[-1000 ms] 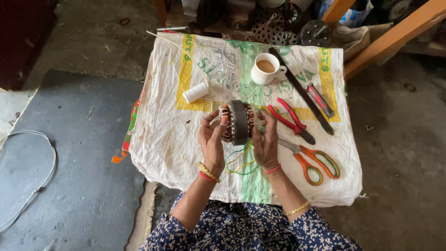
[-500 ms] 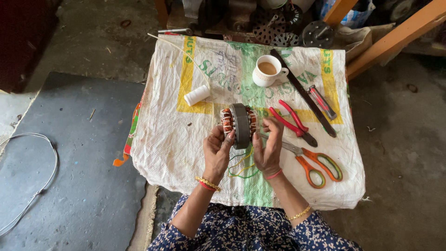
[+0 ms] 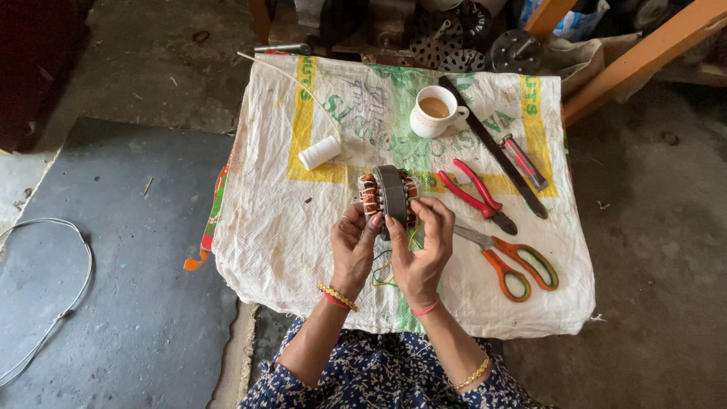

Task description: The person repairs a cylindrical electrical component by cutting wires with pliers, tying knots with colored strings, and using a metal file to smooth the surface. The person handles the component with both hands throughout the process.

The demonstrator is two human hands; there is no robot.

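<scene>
1. Hands. L hand (image 3: 354, 246) and R hand (image 3: 419, 254) are both closed around the stator (image 3: 388, 195), a grey ring w/ copper-orange windings, held on edge above the table (image 3: 265, 235) centre. L fingers grip its 7 o'clock side, R fingers its 5 o'clock side. Green wire (image 3: 382, 266) loops hang below, between the wrists.

2. Edges and open room. The near table edge runs just beyond the person's lap. Bare sack lies from 8 to 10 o'clock of the stator, out to the left edge. The right side is crowded w/ tools. Grey floor (image 3: 136, 303) is open to the left; a pale cable (image 3: 72, 303) curves across it, well apart from the table.

3. Covering. The table is covered by a white woven sack (image 3: 303, 227) w/ yellow bands and green print across the far half, plus a red-orange strip at the left edge.

4. Items, clock positions from the stator:
- white thread spool (image 3: 319, 152), 10 o'clock, lying on its side.
- white cup (image 3: 434, 116) w/ brown drink, 1 o'clock.
- long dark flat bar (image 3: 492, 148), 1–3 o'clock, diagonal.
- small red-handled tool (image 3: 522, 161), 2 o'clock, just beside the bar.
- red-handled pliers (image 3: 477, 195), 3 o'clock.
- orange-handled scissors (image 3: 511, 261), 4 o'clock, blades pointing toward R hand.

5. Room. Metal motor parts (image 3: 454, 38) sit past the far edge at 12 o'clock. A wooden beam (image 3: 644, 57) slants at 2 o'clock.
</scene>
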